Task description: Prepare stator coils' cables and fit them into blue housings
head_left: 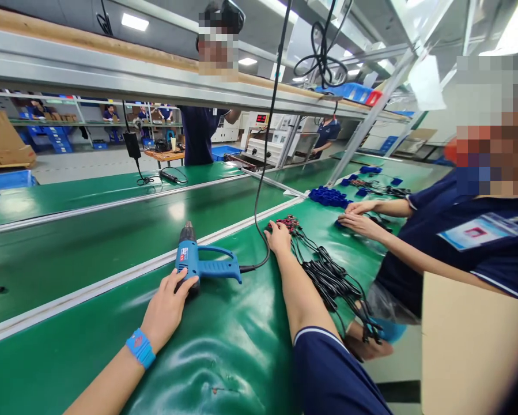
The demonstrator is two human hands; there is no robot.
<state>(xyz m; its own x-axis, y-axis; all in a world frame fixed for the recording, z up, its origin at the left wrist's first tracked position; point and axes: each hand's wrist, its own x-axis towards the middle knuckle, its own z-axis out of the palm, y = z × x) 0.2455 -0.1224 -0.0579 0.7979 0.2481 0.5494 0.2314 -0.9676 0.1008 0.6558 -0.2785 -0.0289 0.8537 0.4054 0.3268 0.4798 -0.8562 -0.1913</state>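
A blue heat gun [188, 256] lies on the green work surface, its dark nozzle pointing away from me. My left hand [166, 302] rests against the rear of its body, fingers apart and not wrapped around the handle. To the right, my right hand [279, 237] has its fingers curled at the red-tipped ends of a bundle of black cables [328, 274]. Part of those ends is hidden under my fingers. The cables trail toward me and hang over the table's right edge.
The heat gun's black cord [265, 167] runs up between my hands. A co-worker's hands [362, 219] work at the right, beside a pile of blue pieces [329, 196]. A white rail [124, 271] crosses the table. A cardboard sheet [470, 346] stands at lower right.
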